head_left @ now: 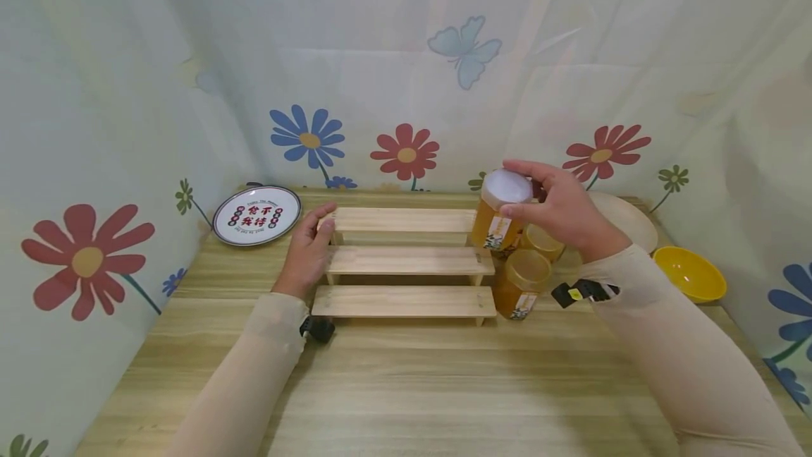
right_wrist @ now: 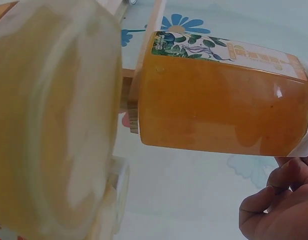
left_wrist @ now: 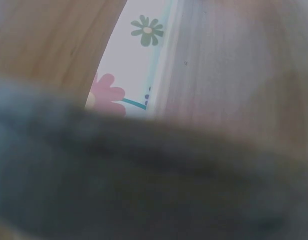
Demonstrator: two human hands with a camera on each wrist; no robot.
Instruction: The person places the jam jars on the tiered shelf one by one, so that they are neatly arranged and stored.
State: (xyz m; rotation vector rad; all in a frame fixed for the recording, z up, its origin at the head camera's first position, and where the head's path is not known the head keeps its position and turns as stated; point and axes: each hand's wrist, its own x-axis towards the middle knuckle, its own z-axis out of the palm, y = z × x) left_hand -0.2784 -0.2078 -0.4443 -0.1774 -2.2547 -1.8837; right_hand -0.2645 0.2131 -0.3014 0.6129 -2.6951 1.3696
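A three-step wooden display rack (head_left: 409, 259) stands on the table. At its left end my left hand (head_left: 306, 249) grips the side near the top step, thumb in front. My right hand (head_left: 558, 206) holds a honey jar (head_left: 491, 221) by its white lid, thumb and fingers on opposite sides. This jar is upright in the head view, overlapping the right end of the top step. Its amber filling and leafy label show in the right wrist view. Just below the right hand stand two more amber jars, one in front (head_left: 521, 288), the other (head_left: 544, 240) partly hidden behind it.
Back left, a white plate (head_left: 256, 216) with red lettering leans by the curtain. A pale round plate (head_left: 628, 224) lies behind my right wrist, beside a yellow bowl (head_left: 690, 273). Flowered curtains (head_left: 380, 76) enclose the wooden table (head_left: 393, 386) at the back and sides.
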